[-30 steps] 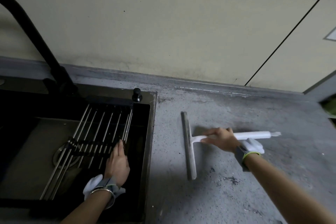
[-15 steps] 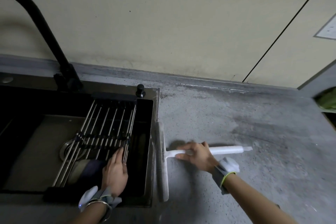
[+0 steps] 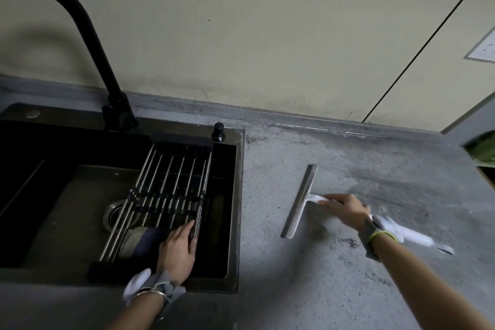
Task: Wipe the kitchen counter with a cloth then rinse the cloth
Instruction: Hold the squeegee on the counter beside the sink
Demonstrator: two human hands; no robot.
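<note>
Left hand [image 3: 178,250] lies flat, fingers straight, on the metal rack [image 3: 166,195] over the black sink [image 3: 238,195], a dark cloth [image 3: 142,242] under the bars beside it. Right hand [image 3: 345,210] curls round the white handle of the squeegee [image 3: 298,202] on the grey counter [image 3: 334,289]. Blade's long axis runs near-to-far, tilted right; handle points right, towards the person. Black faucet [image 3: 88,35] stands behind the sink.
</note>
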